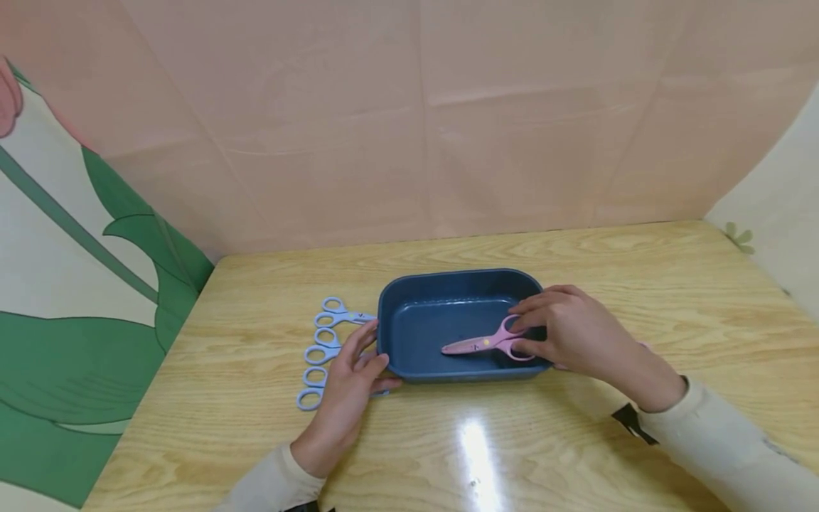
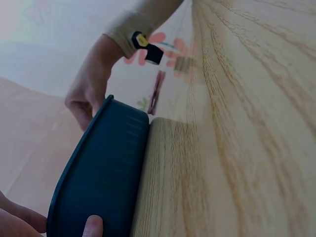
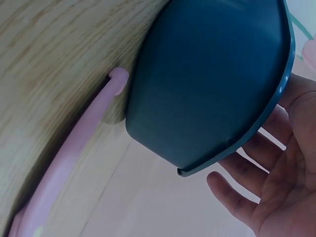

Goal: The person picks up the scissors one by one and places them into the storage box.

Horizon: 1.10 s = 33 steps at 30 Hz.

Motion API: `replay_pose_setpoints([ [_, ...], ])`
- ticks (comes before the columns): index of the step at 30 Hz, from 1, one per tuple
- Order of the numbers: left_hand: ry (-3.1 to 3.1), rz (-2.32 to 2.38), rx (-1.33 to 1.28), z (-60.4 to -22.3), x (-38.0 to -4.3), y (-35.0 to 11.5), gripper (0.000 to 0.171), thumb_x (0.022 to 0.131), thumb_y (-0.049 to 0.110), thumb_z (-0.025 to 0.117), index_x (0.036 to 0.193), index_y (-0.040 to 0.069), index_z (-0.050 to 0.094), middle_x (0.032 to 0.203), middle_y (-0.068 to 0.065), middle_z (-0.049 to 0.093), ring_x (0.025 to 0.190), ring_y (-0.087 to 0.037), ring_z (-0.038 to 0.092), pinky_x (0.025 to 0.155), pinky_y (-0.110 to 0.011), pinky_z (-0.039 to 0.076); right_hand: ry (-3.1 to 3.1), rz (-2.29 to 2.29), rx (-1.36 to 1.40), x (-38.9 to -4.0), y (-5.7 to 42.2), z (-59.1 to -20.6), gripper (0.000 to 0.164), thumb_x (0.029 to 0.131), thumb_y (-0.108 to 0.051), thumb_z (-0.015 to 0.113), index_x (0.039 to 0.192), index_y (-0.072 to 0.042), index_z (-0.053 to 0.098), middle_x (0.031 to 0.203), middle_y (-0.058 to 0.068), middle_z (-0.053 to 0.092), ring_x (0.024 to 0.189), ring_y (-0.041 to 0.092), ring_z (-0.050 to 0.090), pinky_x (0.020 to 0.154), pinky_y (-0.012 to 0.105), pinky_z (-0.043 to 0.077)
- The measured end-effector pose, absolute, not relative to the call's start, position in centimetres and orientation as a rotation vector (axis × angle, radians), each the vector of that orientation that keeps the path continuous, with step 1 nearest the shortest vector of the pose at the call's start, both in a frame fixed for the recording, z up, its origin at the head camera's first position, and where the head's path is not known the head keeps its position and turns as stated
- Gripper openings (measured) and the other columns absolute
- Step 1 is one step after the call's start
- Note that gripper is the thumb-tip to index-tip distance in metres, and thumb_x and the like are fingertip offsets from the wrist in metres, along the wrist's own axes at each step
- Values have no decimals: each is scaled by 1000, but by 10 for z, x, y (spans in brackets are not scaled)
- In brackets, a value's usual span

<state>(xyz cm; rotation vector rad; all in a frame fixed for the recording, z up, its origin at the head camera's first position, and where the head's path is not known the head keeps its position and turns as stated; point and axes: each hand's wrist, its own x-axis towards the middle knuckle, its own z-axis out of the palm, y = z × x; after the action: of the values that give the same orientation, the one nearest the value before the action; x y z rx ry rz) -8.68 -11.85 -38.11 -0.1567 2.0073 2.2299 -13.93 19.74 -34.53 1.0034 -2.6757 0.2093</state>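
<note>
A dark blue rectangular box (image 1: 416, 373) stands on the table. My left hand (image 1: 348, 387) holds its left end, and in the left wrist view a finger (image 2: 93, 227) presses against the outer wall. Reaching over the right rim, my right hand (image 1: 569, 331) pinches the handles of pink scissors (image 1: 480, 344), whose blades point left inside the box. In the right wrist view the box wall (image 3: 207, 89) hides the scissors and the fingertips of my right hand (image 3: 291, 173).
Left of the box lie light blue scissors (image 1: 333, 313), more blue scissors (image 1: 324, 346) and a third blue pair (image 1: 311, 387), partly covered by my left hand. Another pink item (image 3: 74, 143) lies on the table (image 1: 256, 427) right of the box. A pink-beige sheet (image 1: 416, 128) hangs behind.
</note>
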Motion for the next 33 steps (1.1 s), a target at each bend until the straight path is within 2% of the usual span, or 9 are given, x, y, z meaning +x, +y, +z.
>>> replay_pose_setpoints([
  [7, 1999, 2236, -153, -382, -87, -118, 54, 100, -1, 49, 151, 12, 39, 153, -17, 40, 120, -30, 59, 76, -35, 61, -2648, 242, 1010, -141, 198, -347, 20, 73, -32, 88, 89, -22, 81, 111, 3, 74, 101, 26, 70, 93, 53, 53],
  [15, 2002, 2230, -153, -382, -88, -118, 54, 99, -1, 50, 151, 12, 40, 153, -16, 41, 117, -29, 61, 77, -36, 61, -2626, 233, 943, -141, 199, -349, 20, 72, -27, 88, 88, -19, 81, 102, 4, 67, 89, 21, 65, 86, 48, 55],
  [33, 2018, 2228, -149, -382, -87, -118, 54, 99, 0, 50, 150, 13, 39, 153, -16, 41, 117, -29, 61, 77, -37, 62, -2625, 209, 954, -141, 200, -350, 19, 72, -29, 88, 86, -20, 80, 100, 1, 68, 95, 25, 66, 92, 53, 52],
])
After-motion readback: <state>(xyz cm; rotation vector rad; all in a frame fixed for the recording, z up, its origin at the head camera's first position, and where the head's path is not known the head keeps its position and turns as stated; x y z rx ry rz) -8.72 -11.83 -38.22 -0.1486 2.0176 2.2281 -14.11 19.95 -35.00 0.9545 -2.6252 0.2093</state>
